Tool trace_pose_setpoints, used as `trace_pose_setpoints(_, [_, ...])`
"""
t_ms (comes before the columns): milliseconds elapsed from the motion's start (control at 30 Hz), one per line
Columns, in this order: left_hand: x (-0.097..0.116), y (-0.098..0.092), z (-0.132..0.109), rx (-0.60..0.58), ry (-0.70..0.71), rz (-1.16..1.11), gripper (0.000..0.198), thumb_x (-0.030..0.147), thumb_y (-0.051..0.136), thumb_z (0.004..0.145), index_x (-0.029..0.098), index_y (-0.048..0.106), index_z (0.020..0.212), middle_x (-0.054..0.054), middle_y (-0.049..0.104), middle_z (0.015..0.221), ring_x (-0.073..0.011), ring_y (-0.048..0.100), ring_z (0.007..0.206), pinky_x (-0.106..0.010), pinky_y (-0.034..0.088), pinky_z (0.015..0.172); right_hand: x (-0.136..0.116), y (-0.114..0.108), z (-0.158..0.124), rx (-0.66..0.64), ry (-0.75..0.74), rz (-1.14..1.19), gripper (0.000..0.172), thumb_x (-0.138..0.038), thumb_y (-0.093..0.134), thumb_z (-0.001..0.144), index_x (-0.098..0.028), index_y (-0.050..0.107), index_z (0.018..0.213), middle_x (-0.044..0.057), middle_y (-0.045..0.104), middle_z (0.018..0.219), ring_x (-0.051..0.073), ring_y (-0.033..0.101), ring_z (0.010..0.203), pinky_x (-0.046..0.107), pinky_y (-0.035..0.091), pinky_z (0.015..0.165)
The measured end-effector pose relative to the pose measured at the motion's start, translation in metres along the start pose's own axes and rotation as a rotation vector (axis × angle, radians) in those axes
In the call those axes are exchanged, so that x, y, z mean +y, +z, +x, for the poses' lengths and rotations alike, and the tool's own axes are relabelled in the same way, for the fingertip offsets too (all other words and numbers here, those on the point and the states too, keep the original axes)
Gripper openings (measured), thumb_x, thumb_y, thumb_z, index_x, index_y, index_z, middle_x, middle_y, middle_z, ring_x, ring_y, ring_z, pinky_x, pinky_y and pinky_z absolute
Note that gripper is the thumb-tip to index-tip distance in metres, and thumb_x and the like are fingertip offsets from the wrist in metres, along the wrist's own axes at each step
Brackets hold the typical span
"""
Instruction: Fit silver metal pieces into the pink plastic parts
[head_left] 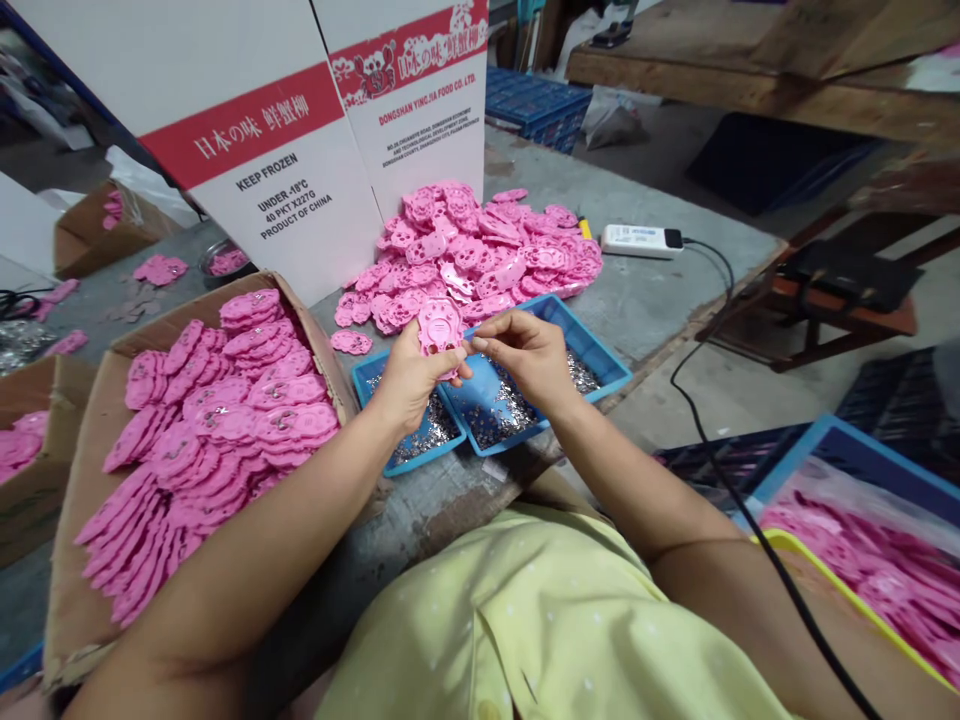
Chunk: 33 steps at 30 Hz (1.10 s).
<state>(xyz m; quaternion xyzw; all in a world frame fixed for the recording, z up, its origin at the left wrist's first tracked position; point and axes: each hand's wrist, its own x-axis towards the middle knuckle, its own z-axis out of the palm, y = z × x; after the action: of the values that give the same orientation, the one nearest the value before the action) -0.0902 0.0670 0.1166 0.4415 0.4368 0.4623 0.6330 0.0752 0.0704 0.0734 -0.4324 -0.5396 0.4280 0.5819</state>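
The left hand holds a flat, scallop-edged pink plastic piece, thumb across its lower part and fingers behind. This piece is raised above the two blue plastic trays at the near edge of the worn grey tabletop. The right hand is just beside it, thumb and forefinger drawn to a narrow pinch; whether a small part is between them, I cannot tell.

By the look of it, the work is well under way but far from over. Similar pink pieces fill the open brown cardboard carton left of the trays in leaning rows, some showing shiny metal; these seem done. A large loose heap of pink pieces behind the trays seems to be what is left, and plenty of small silvery metal parts remain in both trays.

A tall white printed carton stands behind the brown one, hiding part of the tabletop. Towards the tabletop's right corner lies a white power bank; its black cable drops over the right edge and crosses the view before the right arm, where it could snag.
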Motion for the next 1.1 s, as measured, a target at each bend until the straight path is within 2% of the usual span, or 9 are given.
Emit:
trace_pose_setpoints(100, [0.0,0.001,0.001,0.042,0.013,-0.003,0.04,0.012,0.082,0.067,0.018,0.054,0.096,0.002,0.067,0.074,-0.0128,0.066,0.057,-0.024,0.047,0.053,0.006,0.004,0.0,0.001,-0.225,-0.238,0.012,-0.031,0.078,0.088,-0.023,0.072,0.082,0.003,0.075,0.087,0.018,0.067,0.082,0.034,0.056,0.076])
trace_pose_setpoints(200, [-0.001,0.001,0.003,0.082,0.03,-0.013,0.04,0.012,0.082,0.068,0.018,0.055,0.098,0.002,0.066,0.074,-0.0126,0.065,0.055,-0.025,0.046,0.053,0.014,0.007,-0.002,0.014,-0.491,-0.365,0.009,-0.026,0.071,0.095,-0.025,0.074,0.087,0.004,0.076,0.092,0.019,0.069,0.084,0.033,0.056,0.074])
trace_pose_setpoints(333, [-0.003,-0.001,0.005,0.111,0.056,-0.021,0.042,0.011,0.081,0.067,0.018,0.056,0.1,0.002,0.067,0.072,-0.0123,0.064,0.054,-0.025,0.046,0.052,0.018,0.01,-0.006,0.041,-0.597,-0.398,0.012,-0.021,0.066,0.1,-0.026,0.077,0.099,0.005,0.076,0.098,0.017,0.071,0.085,0.032,0.057,0.072])
trace_pose_setpoints(467, [-0.004,0.0,0.005,0.134,0.077,-0.014,0.042,0.008,0.078,0.066,0.019,0.055,0.099,0.003,0.067,0.071,-0.0119,0.064,0.055,-0.024,0.046,0.053,0.014,0.011,-0.009,0.022,-0.513,-0.308,0.011,-0.024,0.069,0.099,-0.026,0.079,0.101,0.004,0.076,0.101,0.017,0.07,0.087,0.032,0.057,0.074])
trace_pose_setpoints(600, [-0.003,0.003,0.004,0.131,0.097,0.005,0.043,0.009,0.079,0.067,0.019,0.054,0.1,0.003,0.067,0.074,-0.0112,0.063,0.055,-0.024,0.046,0.053,0.007,0.008,-0.004,-0.012,-0.234,-0.232,0.011,-0.035,0.076,0.095,-0.025,0.079,0.098,0.004,0.076,0.097,0.018,0.067,0.086,0.035,0.056,0.077])
trace_pose_setpoints(667, [-0.003,0.004,0.004,0.129,0.094,0.027,0.045,0.01,0.08,0.067,0.02,0.053,0.101,0.004,0.067,0.074,-0.0114,0.063,0.055,-0.025,0.046,0.053,0.005,0.007,0.0,-0.036,-0.144,-0.211,0.012,-0.035,0.079,0.092,-0.023,0.078,0.094,0.004,0.075,0.096,0.018,0.065,0.082,0.037,0.055,0.076])
trace_pose_setpoints(800, [-0.004,0.004,0.004,0.132,0.077,0.068,0.052,0.009,0.081,0.066,0.021,0.05,0.107,0.005,0.066,0.072,-0.0133,0.065,0.056,-0.025,0.045,0.053,-0.001,0.004,0.007,-0.103,-0.172,-0.196,0.012,-0.031,0.081,0.088,-0.024,0.074,0.082,0.005,0.073,0.093,0.021,0.065,0.085,0.042,0.055,0.08])
trace_pose_setpoints(933, [-0.005,0.004,0.003,0.098,0.078,0.064,0.05,0.009,0.076,0.064,0.021,0.051,0.106,0.004,0.066,0.075,-0.0137,0.066,0.059,-0.026,0.046,0.055,-0.007,0.002,0.009,-0.123,-0.205,-0.217,0.019,-0.032,0.081,0.087,-0.024,0.069,0.075,0.004,0.071,0.089,0.022,0.064,0.086,0.044,0.055,0.083])
trace_pose_setpoints(1100, [0.002,0.005,0.001,0.0,0.017,-0.074,0.045,0.017,0.065,0.069,0.02,0.056,0.113,-0.003,0.07,0.091,-0.0169,0.068,0.07,-0.028,0.051,0.06,-0.009,0.004,0.007,-0.049,-0.147,-0.111,0.022,-0.038,0.078,0.089,-0.024,0.068,0.075,0.005,0.069,0.091,0.022,0.064,0.091,0.044,0.057,0.089])
